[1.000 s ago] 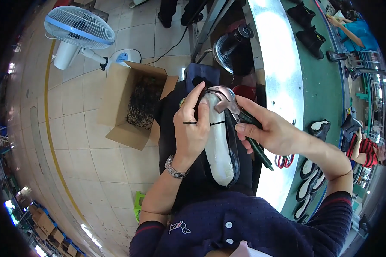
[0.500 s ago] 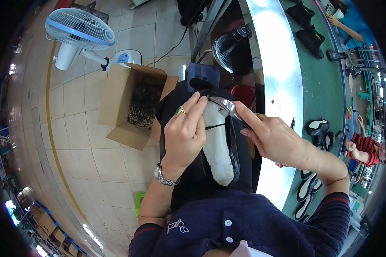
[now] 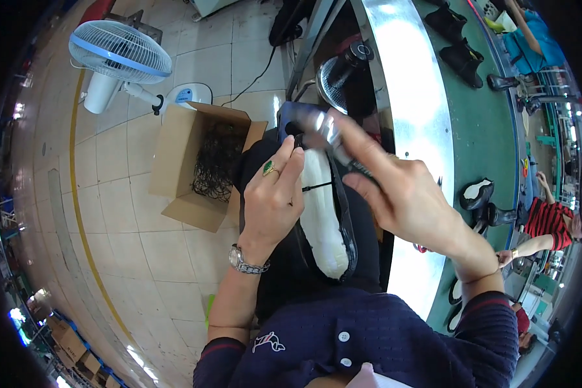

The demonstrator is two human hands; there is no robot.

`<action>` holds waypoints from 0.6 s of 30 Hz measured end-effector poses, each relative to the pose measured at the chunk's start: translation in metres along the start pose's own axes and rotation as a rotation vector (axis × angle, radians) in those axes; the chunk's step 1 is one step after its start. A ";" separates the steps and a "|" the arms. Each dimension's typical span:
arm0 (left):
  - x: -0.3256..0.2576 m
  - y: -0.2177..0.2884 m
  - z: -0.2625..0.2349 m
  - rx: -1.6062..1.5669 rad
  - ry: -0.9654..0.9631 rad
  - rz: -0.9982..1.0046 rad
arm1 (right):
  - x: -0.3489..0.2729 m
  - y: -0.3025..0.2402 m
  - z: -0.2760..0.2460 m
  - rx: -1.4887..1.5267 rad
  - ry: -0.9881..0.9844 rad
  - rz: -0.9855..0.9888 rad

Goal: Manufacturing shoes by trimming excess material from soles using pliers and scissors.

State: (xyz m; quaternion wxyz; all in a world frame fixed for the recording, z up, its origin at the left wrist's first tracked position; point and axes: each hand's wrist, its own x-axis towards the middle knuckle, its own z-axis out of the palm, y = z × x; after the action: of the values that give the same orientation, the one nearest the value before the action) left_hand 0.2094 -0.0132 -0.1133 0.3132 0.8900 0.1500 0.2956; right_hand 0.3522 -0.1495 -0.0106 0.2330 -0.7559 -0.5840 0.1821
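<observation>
A black shoe upper on a last lies sole-up across my lap, its white bottom [image 3: 321,223] facing me. A thin black cord [image 3: 318,187] crosses that white bottom. At the far end of the shoe, my left hand [image 3: 271,191] pinches the black edge of the upper [image 3: 298,140] between thumb and fingers. Metal lasting pliers [image 3: 330,132] are in the grip of my right hand [image 3: 410,194], just above that far end. Motion smears their head, so whether the jaws touch the upper cannot be told.
A cardboard box [image 3: 169,152] of black cords stands left of my knees, with a white fan [image 3: 119,55] beyond. The metal bench edge [image 3: 420,116] runs along my right. Past it, shoes [image 3: 462,61] sit on a green conveyor [image 3: 478,139]. Co-workers [image 3: 549,220] are on its far side.
The pliers have lifted off the shoe's far edge and swung up and left, now blurred. My left hand still pinches the upper. At the conveyor, a co-worker's arm has reached toward the shoes.
</observation>
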 end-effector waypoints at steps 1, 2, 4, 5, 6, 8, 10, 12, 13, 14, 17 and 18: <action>0.002 0.002 0.001 -0.002 0.002 0.005 | 0.000 0.000 0.002 -0.004 0.003 0.001; 0.002 0.003 0.002 -0.015 0.018 0.004 | 0.000 0.001 0.010 -0.060 0.112 0.011; 0.002 0.003 0.003 -0.024 0.034 0.009 | -0.002 0.011 0.028 -0.192 -0.114 0.168; 0.002 0.001 0.003 -0.018 0.023 0.000 | -0.003 0.015 0.031 -0.169 -0.088 0.105; 0.003 0.000 0.003 -0.012 0.011 -0.009 | -0.009 0.018 0.022 -0.139 -0.133 0.093; 0.001 -0.001 0.000 -0.036 0.022 -0.047 | -0.018 0.017 0.012 -0.050 -0.105 0.135; 0.000 0.000 0.001 -0.081 0.046 -0.081 | -0.036 0.028 0.016 0.123 0.127 0.303; 0.006 0.005 -0.001 -0.044 0.007 -0.041 | -0.053 0.048 0.016 0.101 0.259 0.607; 0.011 0.008 -0.003 -0.005 -0.028 0.007 | -0.062 0.063 0.017 0.035 0.300 0.747; 0.012 0.008 -0.004 0.006 -0.053 0.019 | -0.077 0.090 0.028 -0.071 0.328 0.745; 0.015 0.009 -0.007 0.023 -0.096 0.011 | -0.112 0.133 0.049 -0.152 0.307 0.941; 0.012 0.011 -0.007 0.001 -0.101 -0.049 | -0.132 0.142 0.063 -0.194 0.362 0.860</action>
State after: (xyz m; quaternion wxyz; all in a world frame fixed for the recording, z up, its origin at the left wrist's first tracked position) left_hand 0.2154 -0.0129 -0.0971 0.3270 0.9000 0.1560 0.2424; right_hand 0.3976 -0.2986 -0.1424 0.1628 -0.9670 -0.1824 0.0721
